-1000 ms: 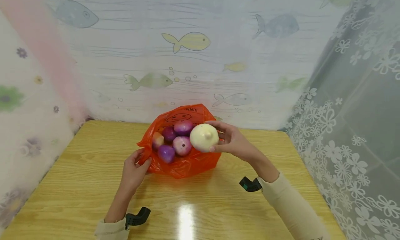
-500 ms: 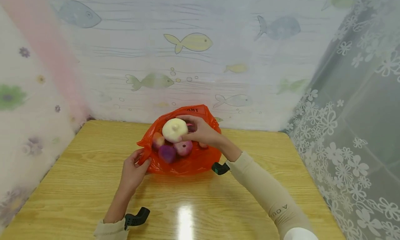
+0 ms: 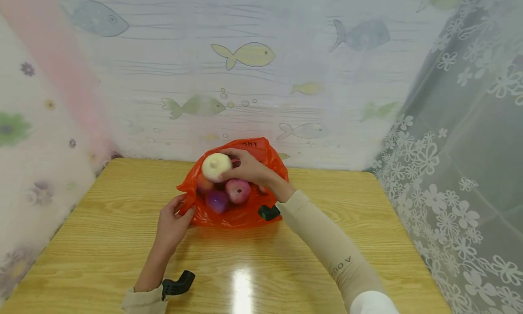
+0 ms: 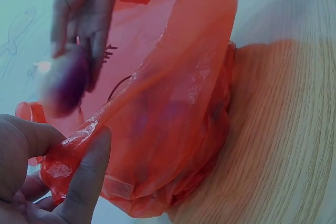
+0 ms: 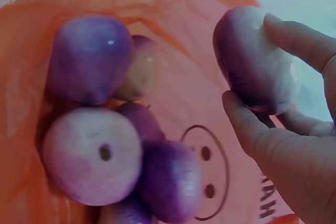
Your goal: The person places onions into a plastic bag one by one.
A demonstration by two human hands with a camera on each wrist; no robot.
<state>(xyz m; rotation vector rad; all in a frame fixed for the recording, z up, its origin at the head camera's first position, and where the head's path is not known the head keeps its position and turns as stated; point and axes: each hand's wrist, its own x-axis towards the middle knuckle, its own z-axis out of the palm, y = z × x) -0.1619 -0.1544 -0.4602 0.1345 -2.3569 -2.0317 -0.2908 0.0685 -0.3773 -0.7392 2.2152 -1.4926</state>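
My left hand (image 3: 173, 222) pinches the gathered left edge of a red plastic bag (image 3: 233, 220), which gapes toward me on the table. In my right hand (image 3: 250, 169) is a round purple-and-white onion (image 3: 215, 168), held between thumb and fingers over the bag's back left part. Its pale end with a small nub faces up in the head view, while the right wrist view shows the purple side of this onion (image 5: 247, 59). Several more onions lie in the bag, among them a pinkish one (image 3: 238, 191) and a deep purple one (image 3: 217, 201).
The bag rests toward the back of a wooden table (image 3: 102, 241), close to a wall covering (image 3: 253, 87) printed with fish. A translucent curtain (image 3: 461, 168) with white flowers hangs along the right side. Each wrist bears a black camera mount (image 3: 180, 283).
My right hand has carried the onion from the bag's right side leftward and slightly back, over the other onions. My left hand keeps its place at the bag's edge.
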